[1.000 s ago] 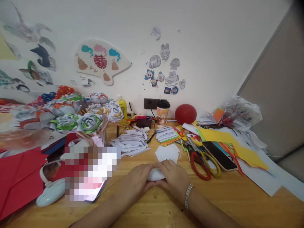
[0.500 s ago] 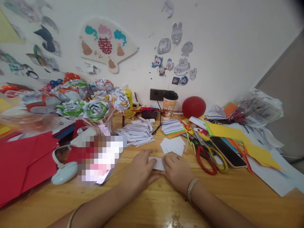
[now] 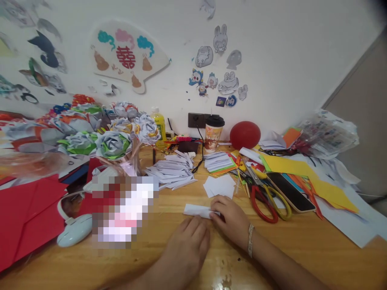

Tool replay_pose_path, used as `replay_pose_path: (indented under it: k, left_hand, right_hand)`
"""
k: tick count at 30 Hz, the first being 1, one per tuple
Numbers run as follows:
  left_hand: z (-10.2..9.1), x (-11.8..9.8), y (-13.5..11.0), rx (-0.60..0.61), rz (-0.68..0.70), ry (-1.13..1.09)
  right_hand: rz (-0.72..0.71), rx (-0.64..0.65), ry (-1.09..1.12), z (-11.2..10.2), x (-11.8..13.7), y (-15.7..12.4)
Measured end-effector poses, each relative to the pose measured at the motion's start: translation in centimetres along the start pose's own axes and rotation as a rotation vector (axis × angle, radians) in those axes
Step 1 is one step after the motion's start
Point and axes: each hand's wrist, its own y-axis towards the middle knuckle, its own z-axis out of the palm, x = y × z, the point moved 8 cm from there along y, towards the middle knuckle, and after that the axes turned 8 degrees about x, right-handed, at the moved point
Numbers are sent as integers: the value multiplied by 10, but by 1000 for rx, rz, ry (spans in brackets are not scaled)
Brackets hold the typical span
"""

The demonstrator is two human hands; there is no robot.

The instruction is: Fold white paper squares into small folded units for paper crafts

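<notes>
A narrow folded strip of white paper (image 3: pixel 196 210) lies on the wooden table in front of me. My right hand (image 3: pixel 229 220) grips its right end, thumb and fingers closed over the paper. Along the near edge of the strip, my left hand (image 3: pixel 189 245) is closed against the paper with fingers bent together; its fingertips are hidden. The left end of the strip sticks out uncovered. Just beyond the hands lie flat white paper pieces (image 3: pixel 219 185). Farther back are a heap of folded white strips (image 3: pixel 171 171) and a stack of white and coloured papers (image 3: pixel 218 162).
Scissors with red and yellow handles (image 3: pixel 263 201) and a dark phone (image 3: pixel 290 192) lie to the right. At left are paper flowers (image 3: pixel 113 143), red paper (image 3: pixel 30 213), a white rounded device (image 3: pixel 75 230) and a pixelated bright screen (image 3: pixel 127 213). A lidded cup (image 3: pixel 213 135) and red balloon (image 3: pixel 245 135) stand behind.
My left hand has moved down toward me, off the strip's left end to its near edge. More of the strip now shows. My right hand has stayed at its right end.
</notes>
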Motion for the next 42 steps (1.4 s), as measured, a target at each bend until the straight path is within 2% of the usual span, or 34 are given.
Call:
replay_pose_path:
  k: [3,8,14,20,27,34,42]
  left_hand:
    - [9,-1,0,66,-77,-42]
    - [15,11,3,183,-83,-168]
    - [12,16,4,185,-56,-263]
    - [14,15,5,230,-25,-234]
    - [15,16,4,274,-16,-232]
    - [18,19,6,328,-13,-254]
    - [18,19,6,336,2,-296]
  right_hand:
    - [21,-11,22,2,-2,1]
    - [49,-17,9,5,-5,3]
    - [74,-21,-20,7,-6,4]
    - [80,-12,-24,8,-7,5]
    - [210,-22,3,6,-15,5]
    - [210,8,51,7,-18,6]
    - [188,27,74,12,-22,6]
